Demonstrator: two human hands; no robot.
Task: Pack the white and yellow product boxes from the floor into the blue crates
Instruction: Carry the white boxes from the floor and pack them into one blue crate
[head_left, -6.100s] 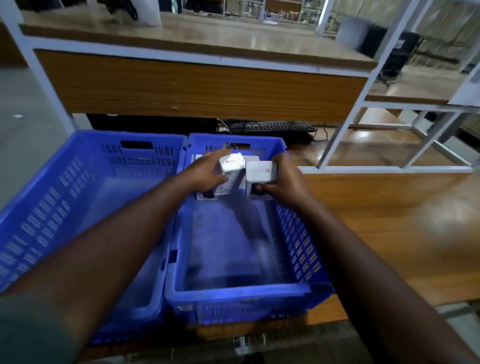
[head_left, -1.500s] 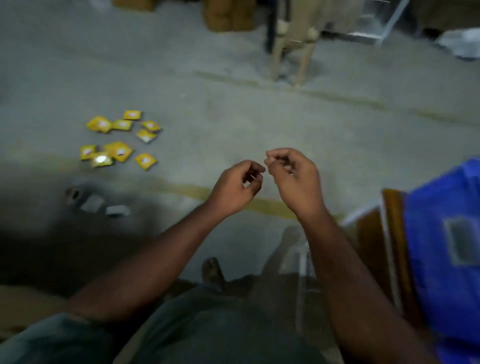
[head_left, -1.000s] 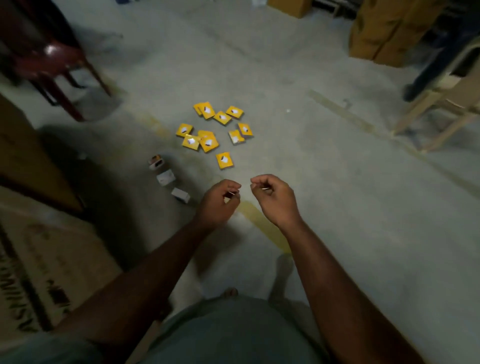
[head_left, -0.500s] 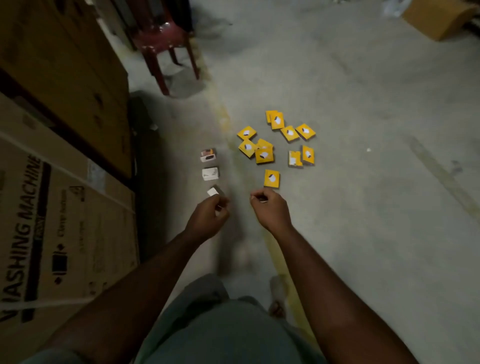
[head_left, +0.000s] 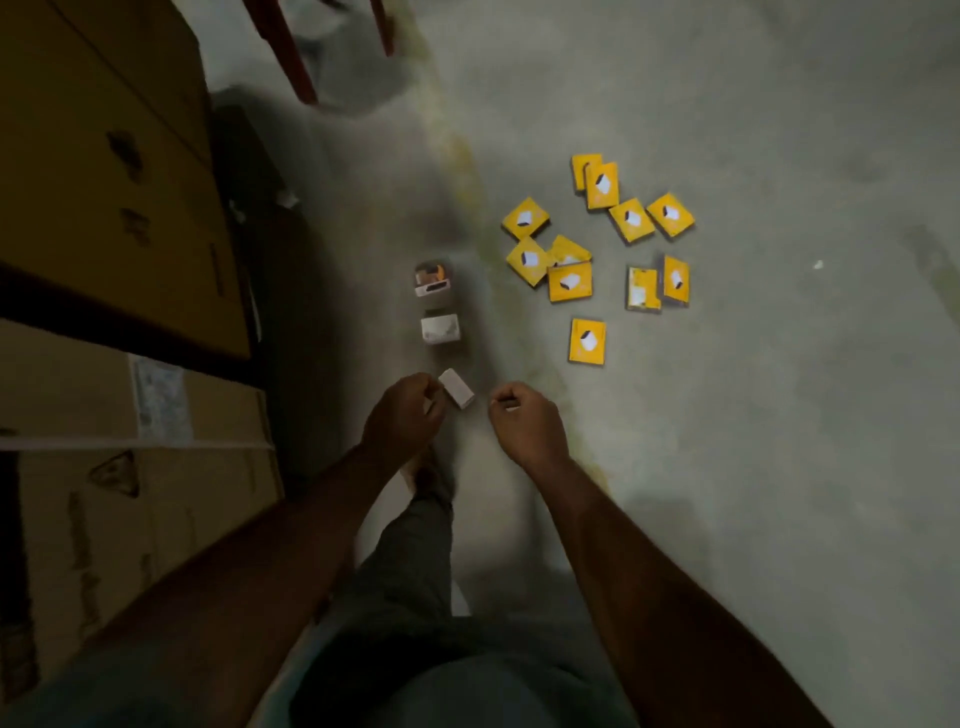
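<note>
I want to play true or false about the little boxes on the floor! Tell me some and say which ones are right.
1. The yellow boxes lie scattered on the floor. True.
2. The white boxes sit in a rough line to the left of the yellow ones. True.
3. A blue crate stands beside the boxes. False: no crate shows in this view.
4. The right hand is gripping a yellow box. False: it is curled near the floor, apart from every yellow box.
5. Big cardboard boxes stand along the left side. True.
6. The left hand is far away from the white boxes. False: it is right beside the nearest white box.
</note>
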